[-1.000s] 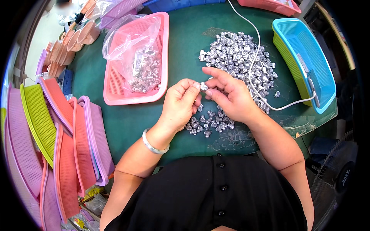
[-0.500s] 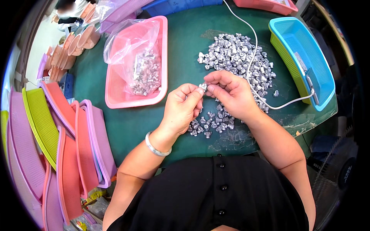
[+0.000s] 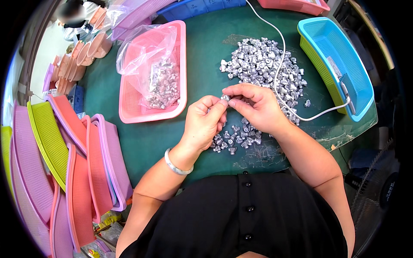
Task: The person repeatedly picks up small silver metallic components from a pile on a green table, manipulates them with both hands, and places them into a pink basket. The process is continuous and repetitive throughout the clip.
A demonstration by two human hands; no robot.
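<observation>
Between my two hands, above the green table, is a small silver metal part with a ribbed shape. My left hand pinches it between thumb and forefinger, its other fingers curled. The thumb and forefinger of my right hand close on the same part from the other side. Beyond my right hand lies a large pile of similar silver metal parts. A smaller group of loose parts lies nearer me, below the hands. At the left, a pink basket holds a clear plastic bag with more such parts.
A white cable runs across the pile to a blue basket nested in a green one at the right. Stacked plastic baskets in purple, coral and green stand left of the table. A person is at the far left.
My right fingers have shifted slightly left on the small metal part. My left hand keeps its pinch. The whole view has tilted a little; the piles look the same.
</observation>
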